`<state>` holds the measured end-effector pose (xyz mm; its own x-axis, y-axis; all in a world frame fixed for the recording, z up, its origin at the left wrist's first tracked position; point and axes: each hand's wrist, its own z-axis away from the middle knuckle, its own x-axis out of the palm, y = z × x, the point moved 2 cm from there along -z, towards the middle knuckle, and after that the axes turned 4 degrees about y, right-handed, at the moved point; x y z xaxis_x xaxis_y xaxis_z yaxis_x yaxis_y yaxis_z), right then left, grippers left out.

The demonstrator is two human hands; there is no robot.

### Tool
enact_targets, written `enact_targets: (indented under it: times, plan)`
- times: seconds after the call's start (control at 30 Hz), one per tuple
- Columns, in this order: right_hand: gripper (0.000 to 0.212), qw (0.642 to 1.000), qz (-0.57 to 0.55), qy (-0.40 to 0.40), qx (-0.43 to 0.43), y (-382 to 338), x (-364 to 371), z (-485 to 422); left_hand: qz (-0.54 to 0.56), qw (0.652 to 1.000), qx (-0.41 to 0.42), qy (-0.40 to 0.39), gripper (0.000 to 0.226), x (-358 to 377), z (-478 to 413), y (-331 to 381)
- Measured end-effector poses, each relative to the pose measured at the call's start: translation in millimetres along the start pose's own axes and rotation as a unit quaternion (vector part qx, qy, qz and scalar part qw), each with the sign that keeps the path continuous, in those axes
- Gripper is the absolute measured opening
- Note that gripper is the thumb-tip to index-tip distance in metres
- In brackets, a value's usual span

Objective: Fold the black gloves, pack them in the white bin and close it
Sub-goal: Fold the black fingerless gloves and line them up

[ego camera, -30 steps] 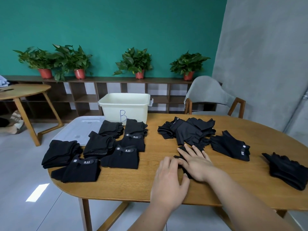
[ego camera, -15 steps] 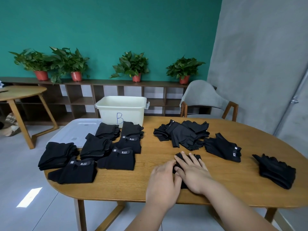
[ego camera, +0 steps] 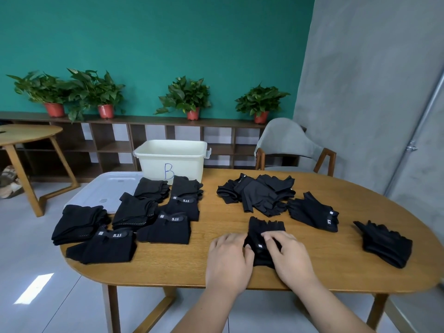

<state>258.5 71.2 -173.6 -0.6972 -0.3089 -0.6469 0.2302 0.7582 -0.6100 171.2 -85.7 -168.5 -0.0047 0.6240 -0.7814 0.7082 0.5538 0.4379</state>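
A black fingerless glove lies near the front edge of the wooden table. My left hand grips its left side and my right hand presses its lower part with bent fingers. Several folded black gloves sit in stacks at the left. Unfolded ones lie in a heap behind my hands, with one pair and another at the right. The open white bin, marked B, stands at the back. Its white lid lies flat at the table's left end.
A grey chair stands behind the table at the right. A second wooden table is at the far left. A low shelf with potted plants runs along the green wall.
My right hand has pulled back toward me and curled its fingers over the glove's lower part, baring the glove's finger end. My left hand has closed on the glove's left side.
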Motion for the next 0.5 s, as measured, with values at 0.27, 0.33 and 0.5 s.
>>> enact_targets:
  times: [0.27, 0.33, 0.5]
  plan:
    - [0.045, 0.990, 0.119, -0.073, -0.023, -2.2, 2.7, 9.2, 0.048, 0.999, 0.001, 0.006, 0.048, -0.6, -0.5, -2.2]
    - [0.048, 0.980, 0.164, -0.111, -0.033, -5.1, 5.9, 8.9, 0.061, 0.998, 0.028, -0.014, 0.049, 0.0, -0.2, -2.7]
    - [0.051, 0.974, 0.167, -0.147, -0.031, -4.6, 7.3, 5.6, 0.060, 0.995, 0.034, -0.067, 0.046, 0.4, -1.2, -3.2]
